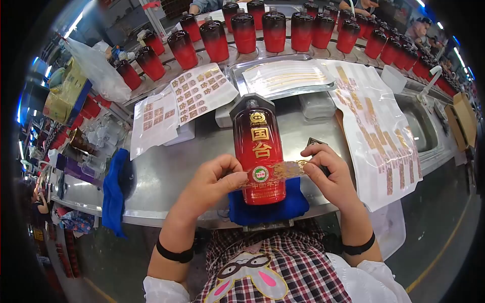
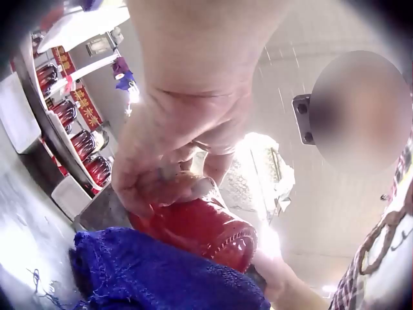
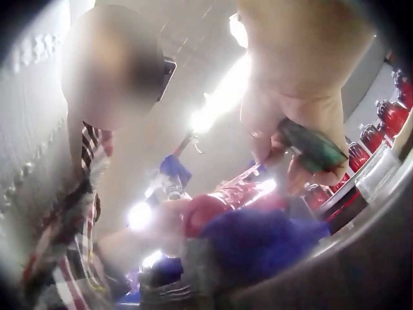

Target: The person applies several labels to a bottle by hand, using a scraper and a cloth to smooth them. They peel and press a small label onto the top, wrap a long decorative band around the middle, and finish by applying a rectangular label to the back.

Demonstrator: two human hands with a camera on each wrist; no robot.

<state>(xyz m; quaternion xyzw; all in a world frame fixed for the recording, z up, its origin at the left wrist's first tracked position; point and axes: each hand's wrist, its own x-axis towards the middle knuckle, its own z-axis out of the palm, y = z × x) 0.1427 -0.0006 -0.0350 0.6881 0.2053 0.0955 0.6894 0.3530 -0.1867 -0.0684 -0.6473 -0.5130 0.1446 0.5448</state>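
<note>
A red bottle [image 1: 258, 131], darker toward its neck, leans back on a blue cloth [image 1: 298, 204], its gold lettering facing up. Across its lower front runs a gold, lace-like sticker [image 1: 290, 169], beside a round green-and-white emblem. My right hand [image 1: 331, 174] pinches the sticker's right end between thumb and forefinger. Tucked in the same hand is a small dark flat piece [image 3: 313, 148]. At the bottle's lower left, my left hand [image 1: 217, 179] has its thumb and forefinger brought together, with a bit of gold at the thumb tip. In the left wrist view its fingers lie over the red glass.
Sheets of gold stickers [image 1: 379, 129] cover the right side of the metal table; label sheets [image 1: 199, 91] lie at left. Behind the bottle is a metal tray [image 1: 237, 76] with strips. Red bottles [image 1: 273, 33] line the curved conveyor. Another blue cloth [image 1: 116, 189] hangs at left.
</note>
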